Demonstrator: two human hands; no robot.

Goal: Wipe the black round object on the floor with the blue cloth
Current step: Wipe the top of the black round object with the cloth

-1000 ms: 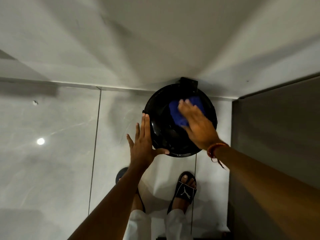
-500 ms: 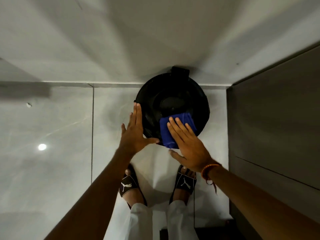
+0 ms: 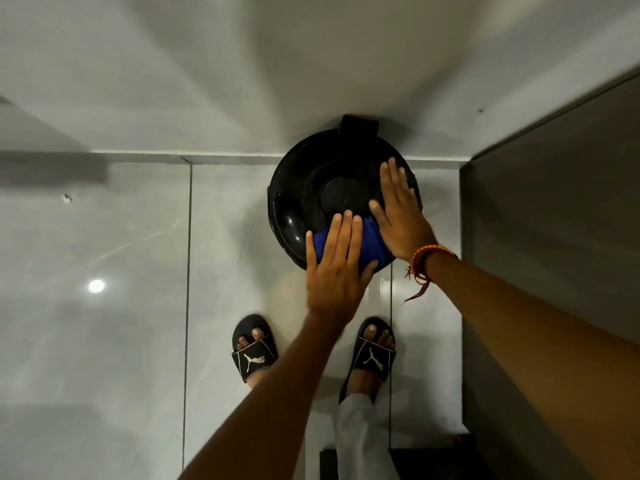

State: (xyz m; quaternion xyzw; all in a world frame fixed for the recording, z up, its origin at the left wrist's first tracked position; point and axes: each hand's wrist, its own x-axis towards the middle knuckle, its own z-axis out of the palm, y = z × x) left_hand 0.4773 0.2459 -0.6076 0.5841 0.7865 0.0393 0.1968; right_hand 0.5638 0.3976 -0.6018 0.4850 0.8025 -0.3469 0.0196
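- Glossy black round object [image 3: 298, 216] of hard plastic, with raised centre disc, standing on grey tiled floor [image 3: 138, 306] against base of white wall [image 3: 242, 81], near corner formed with dark grey panel [image 3: 554, 237] on the right.
- Small black rectangular block [image 3: 359, 124] touching far rim of object, at wall.
- Folded blue cloth [image 3: 372, 244] lying on near rim of object, partly covered by both hands.
- Left hand [image 3: 334, 271] laid flat on cloth, fingers [image 3: 341, 233] extended and close together, tips reaching edge of centre disc; grip not closed, palm pressing down only.
- Right hand [image 3: 398, 209] laid flat on right side of object, fingers straight and slightly spread, heel of palm touching cloth's right edge; grip likewise open (nothing clamped).
- Orange-and-red thread band [image 3: 427, 259] tied on right wrist, loose ends hanging.
- Two black slide sandals [image 3: 254, 348] with white leaping-cat logo on floor near object, feet inside; white trouser leg [image 3: 356, 434] visible above right one.
- Round light reflection [image 3: 96, 286] on left floor tile.
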